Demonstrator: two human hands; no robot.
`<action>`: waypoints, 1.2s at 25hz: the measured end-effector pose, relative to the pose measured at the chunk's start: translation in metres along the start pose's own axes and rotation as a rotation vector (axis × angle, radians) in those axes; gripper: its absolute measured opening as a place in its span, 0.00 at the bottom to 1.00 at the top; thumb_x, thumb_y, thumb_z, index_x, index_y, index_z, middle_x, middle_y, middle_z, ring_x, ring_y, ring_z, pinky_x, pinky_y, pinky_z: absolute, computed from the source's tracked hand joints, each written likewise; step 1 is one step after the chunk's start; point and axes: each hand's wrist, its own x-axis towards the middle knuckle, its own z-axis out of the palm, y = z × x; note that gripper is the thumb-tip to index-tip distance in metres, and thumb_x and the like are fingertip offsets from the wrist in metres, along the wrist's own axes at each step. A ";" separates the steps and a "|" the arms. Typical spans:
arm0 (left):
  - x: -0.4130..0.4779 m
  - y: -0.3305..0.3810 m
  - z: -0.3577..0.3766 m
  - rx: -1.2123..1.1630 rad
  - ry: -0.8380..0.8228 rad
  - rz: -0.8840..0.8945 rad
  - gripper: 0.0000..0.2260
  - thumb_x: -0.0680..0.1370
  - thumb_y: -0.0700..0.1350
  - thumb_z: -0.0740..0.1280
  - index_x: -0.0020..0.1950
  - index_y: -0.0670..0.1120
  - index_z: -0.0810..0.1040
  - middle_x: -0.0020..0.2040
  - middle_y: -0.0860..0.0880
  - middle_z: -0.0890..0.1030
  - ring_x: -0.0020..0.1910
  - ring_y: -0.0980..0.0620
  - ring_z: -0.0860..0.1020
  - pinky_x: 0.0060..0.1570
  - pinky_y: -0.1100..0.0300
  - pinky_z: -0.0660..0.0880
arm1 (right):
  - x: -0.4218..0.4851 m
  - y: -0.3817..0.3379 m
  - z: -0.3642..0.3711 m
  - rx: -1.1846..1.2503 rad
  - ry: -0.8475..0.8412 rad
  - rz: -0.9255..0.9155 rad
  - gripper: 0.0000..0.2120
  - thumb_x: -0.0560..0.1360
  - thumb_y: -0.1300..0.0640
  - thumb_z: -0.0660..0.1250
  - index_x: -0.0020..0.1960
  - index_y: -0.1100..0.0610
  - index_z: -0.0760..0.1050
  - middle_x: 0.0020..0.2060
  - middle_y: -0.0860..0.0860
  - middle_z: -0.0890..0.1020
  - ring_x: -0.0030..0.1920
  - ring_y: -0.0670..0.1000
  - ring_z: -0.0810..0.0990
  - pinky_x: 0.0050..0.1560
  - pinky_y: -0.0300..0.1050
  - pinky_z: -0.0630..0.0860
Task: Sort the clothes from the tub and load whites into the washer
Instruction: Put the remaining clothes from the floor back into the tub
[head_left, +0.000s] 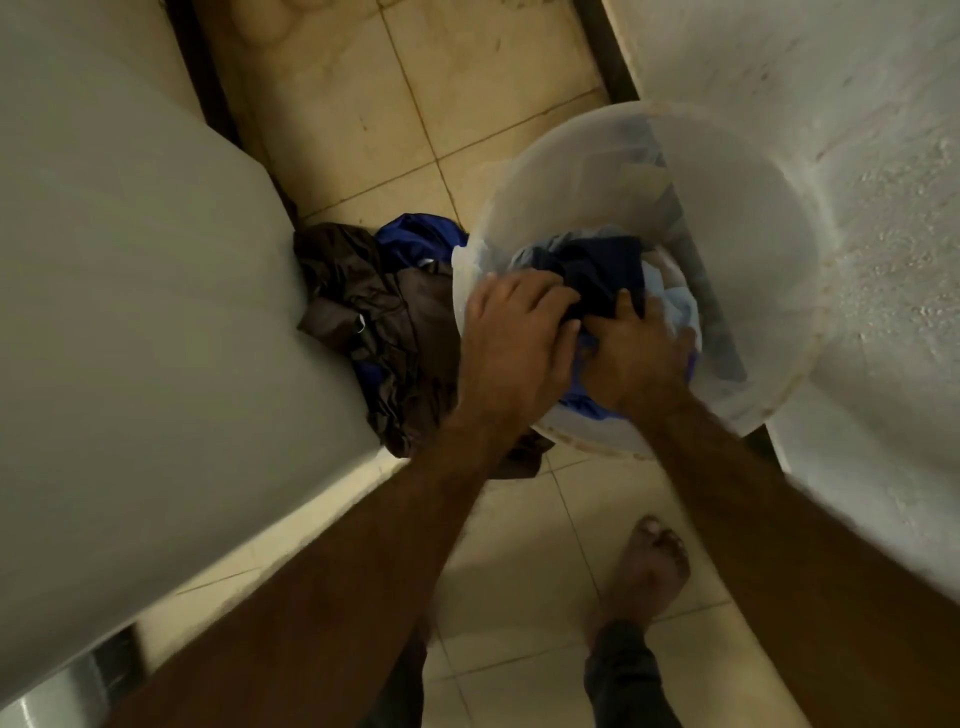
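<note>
2 grips in the tub

I am looking down at the see-through tub (753, 208). It sits on the tiled floor (467, 78), right by the rough white wall (857, 130) on my right. Both my arms reach down into it.

My left grip (519, 332) is over the near edge of the tub. Its fingers bend down onto a dark blue cloth (602, 270) and hold it. My right grip (634, 353) is just beside it, touching it, and it is closed on the same dark blue cloth with the thumb sticking up. The picture is a bit blurry here.

Under the dark cloth there is a light blue cloth (670, 296), and a bright blue cloth (576, 400) peeks out below my right grip. They are all inside the tub.

On the floor, left of the tub and touching it, is a heap of brown clothes (374, 322) with a blue cloth (415, 236) at the back. The heap leans on a big white box (130, 260) on my left. I cannot tell if that is the washer.

My 1 bare foot (649, 561) stands on the tiles near me
</note>
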 end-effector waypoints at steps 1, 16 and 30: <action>-0.016 -0.005 -0.010 -0.003 0.113 -0.064 0.11 0.81 0.50 0.65 0.61 0.49 0.80 0.64 0.48 0.79 0.65 0.47 0.75 0.70 0.47 0.68 | -0.012 -0.018 -0.005 0.032 0.110 0.002 0.21 0.77 0.44 0.56 0.69 0.42 0.71 0.74 0.53 0.67 0.76 0.60 0.60 0.68 0.71 0.61; -0.102 -0.171 0.039 -0.255 -0.157 -0.912 0.42 0.69 0.66 0.73 0.76 0.45 0.69 0.70 0.43 0.75 0.68 0.41 0.75 0.67 0.44 0.75 | -0.060 -0.135 0.104 0.198 -0.056 -0.334 0.40 0.72 0.57 0.73 0.78 0.52 0.58 0.79 0.51 0.56 0.77 0.54 0.60 0.73 0.54 0.67; -0.099 -0.113 0.012 -0.310 0.140 -0.653 0.14 0.77 0.50 0.59 0.44 0.41 0.77 0.44 0.44 0.79 0.42 0.43 0.78 0.44 0.44 0.79 | -0.081 -0.127 0.079 0.148 0.072 -0.266 0.48 0.69 0.52 0.74 0.81 0.55 0.49 0.77 0.57 0.63 0.75 0.61 0.65 0.71 0.58 0.69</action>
